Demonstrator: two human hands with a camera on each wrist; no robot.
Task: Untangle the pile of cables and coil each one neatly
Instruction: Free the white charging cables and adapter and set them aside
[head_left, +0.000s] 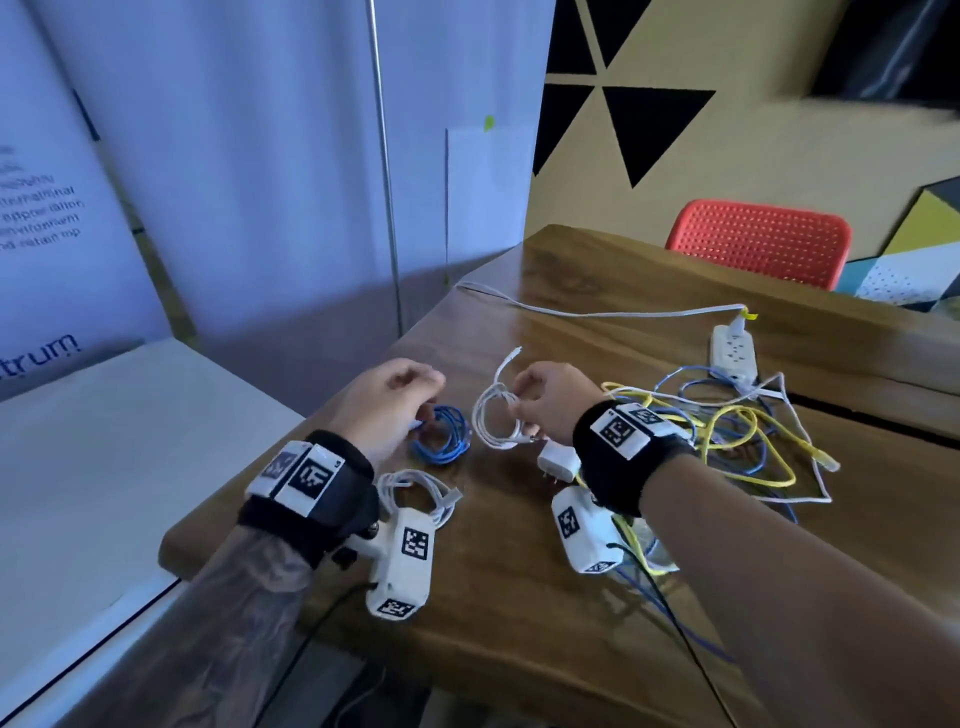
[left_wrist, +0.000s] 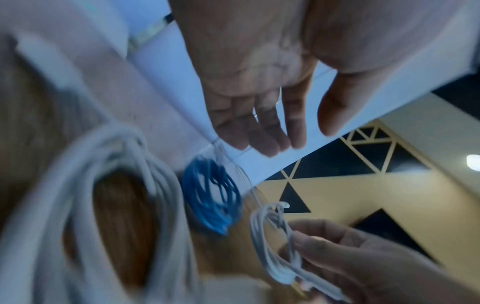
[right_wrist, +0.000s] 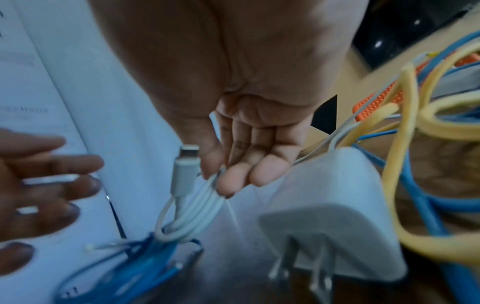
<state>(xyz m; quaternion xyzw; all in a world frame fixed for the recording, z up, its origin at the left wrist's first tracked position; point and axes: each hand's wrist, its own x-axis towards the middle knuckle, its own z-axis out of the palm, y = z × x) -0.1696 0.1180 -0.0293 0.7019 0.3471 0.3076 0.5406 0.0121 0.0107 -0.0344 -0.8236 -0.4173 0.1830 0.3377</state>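
Observation:
My right hand (head_left: 535, 395) pinches a small coil of white charging cable (head_left: 491, 415) just above the wooden table (head_left: 519, 597); its connector end (right_wrist: 184, 170) sticks up beside the thumb. My left hand (head_left: 410, 395) hovers with relaxed fingers over a coiled blue cable (head_left: 441, 436) and holds nothing. The left wrist view shows that palm (left_wrist: 259, 123) bare, with the blue coil (left_wrist: 210, 197) beyond it. A second white coil (head_left: 415, 488) lies near my left wrist. A tangle of yellow, blue and white cables (head_left: 727, 415) lies to the right.
A white plug adapter (head_left: 558, 460) lies prongs toward me under my right wrist. A white power strip (head_left: 732, 351) sits behind the tangle, its cord running left along the table. A red chair (head_left: 758, 241) stands at the far side. The table's left edge is close to my left forearm.

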